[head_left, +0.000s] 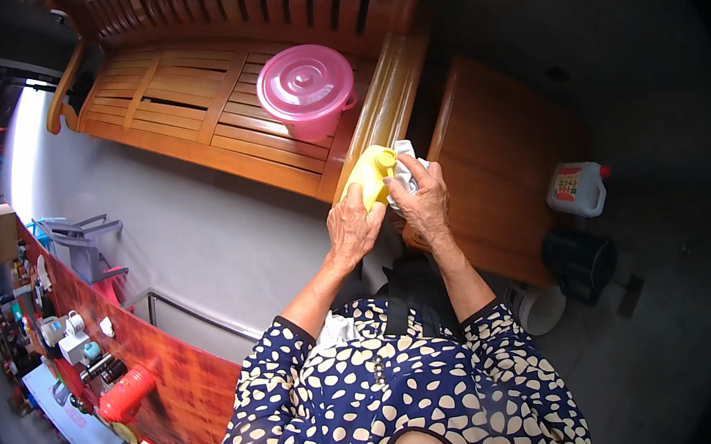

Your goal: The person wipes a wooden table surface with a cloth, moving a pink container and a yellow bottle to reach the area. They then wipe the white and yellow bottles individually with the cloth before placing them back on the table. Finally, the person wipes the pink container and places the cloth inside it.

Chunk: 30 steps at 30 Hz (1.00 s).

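Observation:
My left hand (354, 227) is closed round a yellow plastic bottle (366, 177), its round neck end pointing up and to the right. A crumpled white cloth (402, 149) is gripped in my right hand (425, 203), against the bottle's neck side. Both hands are close together in front of me, above the armrest end of a wooden bench (279, 156). Part of the cloth is hidden behind my right fingers. On the bench seat, beyond my hands, stands a pink lidded bucket (305, 84).
To the right is a brown wooden table (496, 155), with a white jug with a red cap (576, 190) and a dark bin (579, 261) beside it. A red table (183, 353) crowded with items, including a red thermos (127, 393), and a grey plastic chair (85, 246) are at left.

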Motion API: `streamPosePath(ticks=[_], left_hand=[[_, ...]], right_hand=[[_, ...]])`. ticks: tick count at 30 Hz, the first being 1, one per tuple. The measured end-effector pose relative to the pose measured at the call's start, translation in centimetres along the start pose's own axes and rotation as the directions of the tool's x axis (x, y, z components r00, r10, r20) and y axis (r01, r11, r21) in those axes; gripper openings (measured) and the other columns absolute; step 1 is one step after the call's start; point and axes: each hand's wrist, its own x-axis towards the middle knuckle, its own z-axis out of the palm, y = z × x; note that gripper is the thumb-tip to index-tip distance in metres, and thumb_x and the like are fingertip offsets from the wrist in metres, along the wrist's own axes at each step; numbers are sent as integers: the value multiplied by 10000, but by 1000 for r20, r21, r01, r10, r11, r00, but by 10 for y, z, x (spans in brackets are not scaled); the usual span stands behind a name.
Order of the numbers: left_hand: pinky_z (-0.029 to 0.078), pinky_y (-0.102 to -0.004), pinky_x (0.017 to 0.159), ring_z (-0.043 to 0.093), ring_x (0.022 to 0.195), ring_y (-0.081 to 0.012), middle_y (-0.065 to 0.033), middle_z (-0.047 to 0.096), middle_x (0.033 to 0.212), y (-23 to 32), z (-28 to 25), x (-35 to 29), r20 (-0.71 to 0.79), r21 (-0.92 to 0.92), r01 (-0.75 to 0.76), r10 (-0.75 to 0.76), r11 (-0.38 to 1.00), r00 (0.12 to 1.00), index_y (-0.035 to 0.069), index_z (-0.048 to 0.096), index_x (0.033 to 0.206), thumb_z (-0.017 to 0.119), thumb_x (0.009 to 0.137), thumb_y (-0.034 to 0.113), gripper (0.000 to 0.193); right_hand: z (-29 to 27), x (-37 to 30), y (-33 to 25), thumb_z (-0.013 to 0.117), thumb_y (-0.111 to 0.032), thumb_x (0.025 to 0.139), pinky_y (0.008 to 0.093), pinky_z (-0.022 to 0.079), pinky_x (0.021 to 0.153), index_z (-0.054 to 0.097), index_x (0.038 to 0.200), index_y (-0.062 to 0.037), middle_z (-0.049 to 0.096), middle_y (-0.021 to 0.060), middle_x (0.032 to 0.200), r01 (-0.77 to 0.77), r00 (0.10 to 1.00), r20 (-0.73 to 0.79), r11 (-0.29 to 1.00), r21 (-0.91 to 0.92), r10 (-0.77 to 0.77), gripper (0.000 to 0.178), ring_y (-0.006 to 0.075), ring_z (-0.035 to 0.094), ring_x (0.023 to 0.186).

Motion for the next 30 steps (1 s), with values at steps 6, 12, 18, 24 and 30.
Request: streamPosePath(ticks=[6,12,18,24,30], left_hand=[[456,-525,673,587,744,-443,-258,610,782,-1,1,2,30,31,1,-2,1000,1000,8,456,941,585,771,253,325],[461,-516,664,588,741,-438,-252,607,775,-2,-6,2,58,33,-71,69,997,996,15,452,939,583,775,245,312],[463,-511,664,589,745,-436,-255,604,793,-1,0,1,38,77,-38,35,996,999,14,440,932,585,782,236,305],[461,-515,671,587,751,-440,-263,599,793,2,2,-1,27,67,-36,34,997,999,9,432,937,587,788,227,305],[463,-517,676,589,754,-443,-265,600,796,0,4,-3,60,73,-21,17,997,998,-1,421,958,586,806,225,318]], right_hand=[[-3,6,4,715,-234,729,407,470,766,635,1133,-123,505,161,955,22,998,51,998,56,-25,427,333,570,885],[-12,12,16,672,-184,761,405,470,751,637,1133,-134,512,163,927,140,986,95,990,-12,-138,377,333,571,882],[-19,5,8,692,-217,764,421,472,723,655,1083,-154,513,149,909,171,985,9,969,-181,-172,327,337,558,863],[-14,-13,-7,690,-252,762,411,490,663,658,1045,-166,509,128,925,183,978,-14,895,-406,-206,297,318,552,847],[-16,-11,-21,664,-253,754,397,496,599,629,1001,-137,506,103,921,296,950,93,769,-566,-297,275,288,549,857]])
